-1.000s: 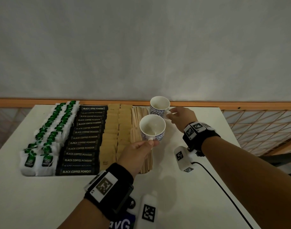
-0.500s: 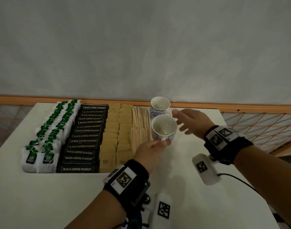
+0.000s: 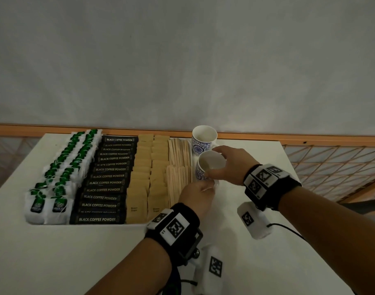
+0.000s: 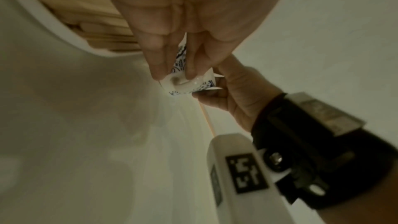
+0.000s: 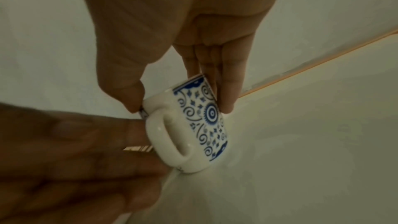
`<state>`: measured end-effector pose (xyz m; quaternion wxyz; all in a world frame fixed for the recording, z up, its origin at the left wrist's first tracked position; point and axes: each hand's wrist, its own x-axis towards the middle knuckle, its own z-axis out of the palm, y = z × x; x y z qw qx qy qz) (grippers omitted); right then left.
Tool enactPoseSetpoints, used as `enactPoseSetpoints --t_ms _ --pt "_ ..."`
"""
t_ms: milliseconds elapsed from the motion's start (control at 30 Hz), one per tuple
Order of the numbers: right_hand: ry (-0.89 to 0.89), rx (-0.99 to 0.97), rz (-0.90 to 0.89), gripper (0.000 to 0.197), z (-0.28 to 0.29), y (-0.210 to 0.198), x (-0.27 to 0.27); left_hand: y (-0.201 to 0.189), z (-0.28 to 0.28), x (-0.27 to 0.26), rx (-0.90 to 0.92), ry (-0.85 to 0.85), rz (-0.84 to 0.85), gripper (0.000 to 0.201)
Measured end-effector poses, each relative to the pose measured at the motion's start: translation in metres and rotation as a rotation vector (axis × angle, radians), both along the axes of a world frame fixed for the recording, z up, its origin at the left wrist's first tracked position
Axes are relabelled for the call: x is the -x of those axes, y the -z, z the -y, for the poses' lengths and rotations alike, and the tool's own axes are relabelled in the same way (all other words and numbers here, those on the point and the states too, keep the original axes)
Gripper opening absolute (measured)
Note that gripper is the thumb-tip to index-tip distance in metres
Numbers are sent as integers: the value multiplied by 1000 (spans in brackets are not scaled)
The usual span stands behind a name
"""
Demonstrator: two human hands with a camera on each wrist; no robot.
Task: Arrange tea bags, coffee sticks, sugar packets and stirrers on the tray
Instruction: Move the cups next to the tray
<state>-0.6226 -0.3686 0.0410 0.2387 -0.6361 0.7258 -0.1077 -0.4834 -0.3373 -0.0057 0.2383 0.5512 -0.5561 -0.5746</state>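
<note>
The white tray holds rows of tea bags, black coffee sticks, brown sugar packets and wooden stirrers. Just right of it, both hands hold a blue-patterned white cup low over the table. My left hand pinches its handle. My right hand grips its rim, thumb on one side and fingers on the other, as the right wrist view shows around the cup. A second matching cup stands behind it.
The white table ends at an orange rail along the grey wall. A black cable trails right of my right wrist. The tray rim and stirrers lie close left of the cup.
My left hand has carried the cup right and down beside the tray. My right hand has left the far cup and taken hold of the near cup's rim.
</note>
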Motion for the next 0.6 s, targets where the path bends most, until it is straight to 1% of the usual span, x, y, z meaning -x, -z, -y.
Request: enactPoseSetpoints --t_ms 167,233,267,333,367,400,467,500,567,600 --pt "-26 24 63 70 4 8 2 3 5 -8 -62 -26 -103 21" --pt "18 46 115 70 7 13 8 3 6 -7 -84 -15 -137 21" --pt "71 84 163 63 11 15 14 3 6 -7 -94 -12 -150 21" --pt "185 176 215 40 20 17 25 4 6 -5 -111 -11 -173 17" --pt "212 192 173 32 25 17 30 5 7 -4 -106 -12 -183 19" --pt "213 177 106 28 30 16 33 8 9 -3 -95 -16 -183 21" --pt "201 120 18 28 40 17 36 10 12 -1 -78 -42 -170 13" --pt "203 95 16 30 45 18 36 11 13 1 -74 -48 -166 9" --pt "201 74 19 31 52 20 34 14 16 4 -59 -52 -154 15" --pt "197 74 18 30 54 20 33 16 18 5 -49 -51 -140 15"
